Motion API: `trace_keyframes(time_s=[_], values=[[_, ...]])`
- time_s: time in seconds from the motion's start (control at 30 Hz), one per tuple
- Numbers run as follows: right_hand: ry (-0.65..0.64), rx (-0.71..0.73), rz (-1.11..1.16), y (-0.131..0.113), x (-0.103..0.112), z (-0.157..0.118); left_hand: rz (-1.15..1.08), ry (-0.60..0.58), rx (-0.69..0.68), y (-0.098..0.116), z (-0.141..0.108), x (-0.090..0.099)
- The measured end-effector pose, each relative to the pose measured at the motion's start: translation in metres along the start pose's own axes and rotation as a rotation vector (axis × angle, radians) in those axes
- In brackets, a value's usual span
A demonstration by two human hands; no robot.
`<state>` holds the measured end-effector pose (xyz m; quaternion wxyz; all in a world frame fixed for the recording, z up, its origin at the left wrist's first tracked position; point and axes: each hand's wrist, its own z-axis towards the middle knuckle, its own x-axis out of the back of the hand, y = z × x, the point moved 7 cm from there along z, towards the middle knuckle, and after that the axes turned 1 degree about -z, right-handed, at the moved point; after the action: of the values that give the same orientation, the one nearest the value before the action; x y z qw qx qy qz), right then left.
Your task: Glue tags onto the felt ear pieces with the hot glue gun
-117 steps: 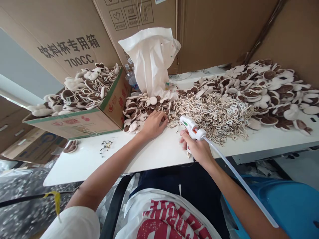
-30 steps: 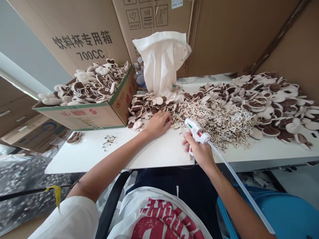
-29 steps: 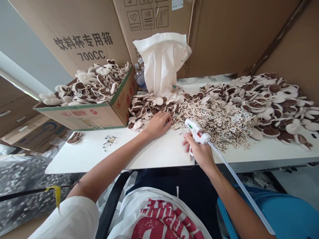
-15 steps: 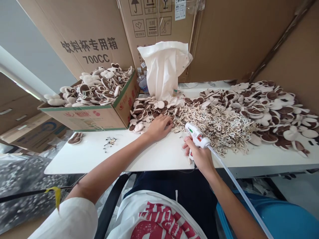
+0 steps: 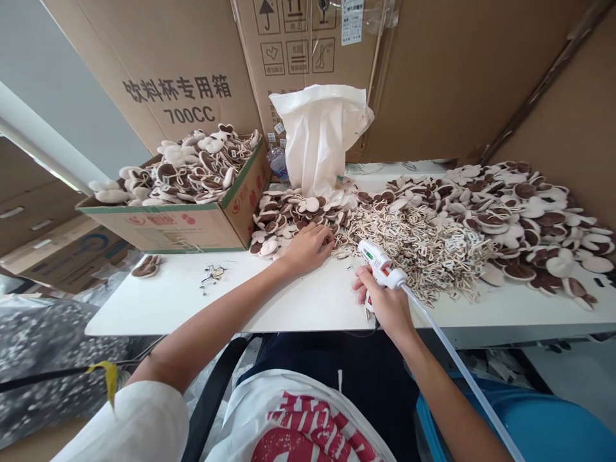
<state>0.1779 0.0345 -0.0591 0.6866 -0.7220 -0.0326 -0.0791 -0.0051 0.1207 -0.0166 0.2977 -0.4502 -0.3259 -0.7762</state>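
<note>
My right hand (image 5: 387, 301) is wrapped round a white glue gun (image 5: 378, 260), with a long clear glue stick (image 5: 457, 362) trailing from its back end. My left hand (image 5: 308, 248) rests on the white table at the edge of a pile of brown and white felt pieces (image 5: 274, 221). Its fingers curl down at the pile, and what is under the fingertips is hidden. Just beyond the glue gun lies a tangled heap of beige cord loops with small tags (image 5: 418, 247). More brown and white felt pieces (image 5: 529, 212) spread over the right of the table.
An open carton (image 5: 168, 231) full of felt pieces stands at the left. A white plastic bag (image 5: 320, 135) stands behind the left pile. One felt piece (image 5: 147, 266) and dark scraps (image 5: 212, 274) lie on the white table (image 5: 269, 311). Large cardboard boxes (image 5: 183, 51) stand behind.
</note>
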Motion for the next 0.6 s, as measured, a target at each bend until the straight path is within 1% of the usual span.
trace_keyframes(time_s=[0.6], values=[[-0.007, -0.005, 0.032, -0.0040, -0.0003, -0.0015, 0.009, -0.008, -0.003, 0.0021, 0.0006, 0.0005]])
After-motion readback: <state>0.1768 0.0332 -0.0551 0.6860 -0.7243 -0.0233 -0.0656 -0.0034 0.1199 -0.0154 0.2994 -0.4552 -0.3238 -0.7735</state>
